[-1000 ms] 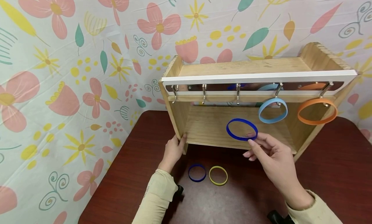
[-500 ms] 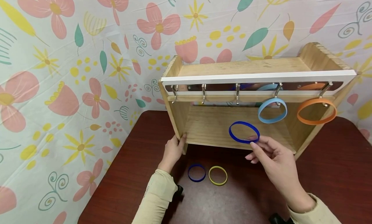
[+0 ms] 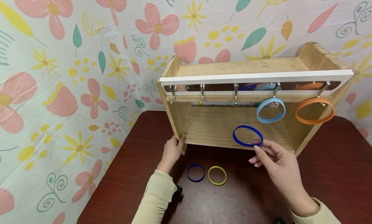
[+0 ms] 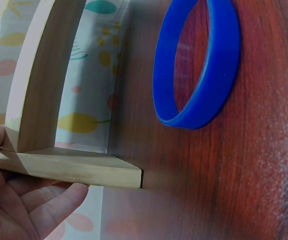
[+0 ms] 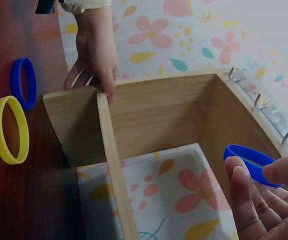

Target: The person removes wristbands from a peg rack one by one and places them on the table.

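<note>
My right hand (image 3: pixel 280 167) pinches a blue silicone wristband (image 3: pixel 247 136) by its near edge, thumb against fingers, in front of the shelf's lower board. With my left hand (image 3: pixel 170 151) I grip the lower left corner of the wooden shelf (image 3: pixel 232 123); the left wrist view shows the thumb on one side of the side panel (image 4: pixel 69 167) and fingers on the other. A light blue wristband (image 3: pixel 271 111) hangs on the second hook from the right, and an orange wristband (image 3: pixel 315 111) on the rightmost hook. The hooks (image 3: pixel 236 94) to their left hold nothing.
On the dark red table (image 3: pixel 200 204) in front of the shelf lie another blue wristband (image 3: pixel 196 173) and a yellow wristband (image 3: pixel 217 176), side by side. A floral cloth (image 3: pixel 87 56) covers the wall behind and to the left.
My right hand has drawn the blue wristband slightly down and to the right, away from the hooks. My left hand keeps its grip on the shelf.
</note>
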The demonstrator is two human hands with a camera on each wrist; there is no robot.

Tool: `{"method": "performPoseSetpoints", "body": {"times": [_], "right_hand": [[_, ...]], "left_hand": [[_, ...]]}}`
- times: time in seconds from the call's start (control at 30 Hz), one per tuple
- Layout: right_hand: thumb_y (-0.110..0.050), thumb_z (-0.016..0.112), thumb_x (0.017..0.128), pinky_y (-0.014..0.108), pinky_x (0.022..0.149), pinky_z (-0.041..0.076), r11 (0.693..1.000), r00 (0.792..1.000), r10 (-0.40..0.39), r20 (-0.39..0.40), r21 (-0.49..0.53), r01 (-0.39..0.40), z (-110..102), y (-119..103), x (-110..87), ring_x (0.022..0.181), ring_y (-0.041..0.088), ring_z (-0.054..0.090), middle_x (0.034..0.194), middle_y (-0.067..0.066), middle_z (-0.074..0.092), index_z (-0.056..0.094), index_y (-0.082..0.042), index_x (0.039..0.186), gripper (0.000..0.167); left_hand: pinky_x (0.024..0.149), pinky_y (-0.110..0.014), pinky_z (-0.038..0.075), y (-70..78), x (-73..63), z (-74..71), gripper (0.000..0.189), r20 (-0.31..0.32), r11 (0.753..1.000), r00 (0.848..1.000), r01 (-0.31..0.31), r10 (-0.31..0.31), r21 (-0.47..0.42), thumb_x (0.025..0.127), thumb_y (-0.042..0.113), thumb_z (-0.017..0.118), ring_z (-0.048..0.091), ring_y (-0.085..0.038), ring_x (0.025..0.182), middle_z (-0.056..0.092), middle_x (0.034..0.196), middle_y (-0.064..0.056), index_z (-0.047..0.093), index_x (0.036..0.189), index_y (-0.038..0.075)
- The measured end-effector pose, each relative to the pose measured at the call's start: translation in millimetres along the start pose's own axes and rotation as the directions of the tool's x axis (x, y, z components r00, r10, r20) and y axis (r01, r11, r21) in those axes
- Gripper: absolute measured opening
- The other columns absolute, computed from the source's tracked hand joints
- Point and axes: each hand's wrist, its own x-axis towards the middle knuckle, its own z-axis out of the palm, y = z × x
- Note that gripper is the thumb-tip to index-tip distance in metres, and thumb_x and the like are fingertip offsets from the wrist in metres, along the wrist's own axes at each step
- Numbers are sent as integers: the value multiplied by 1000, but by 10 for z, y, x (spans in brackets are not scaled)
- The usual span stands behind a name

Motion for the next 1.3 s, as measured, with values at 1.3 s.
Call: {"method": "performPoseSetpoints", "body": {"times": [1.3], "right_hand": [[-4,57,98,29,53,53,968,981,191,-22,-159,-192,-147,353,-329,61,19,67,91,-6,73,61,2,116,19]], "left_hand": [[52,-30,49,-6,10,16,44,-10,1000,1000,7,-7,10,103,43,46,60,-12,56,67,76,-8,63,118,5]]}}
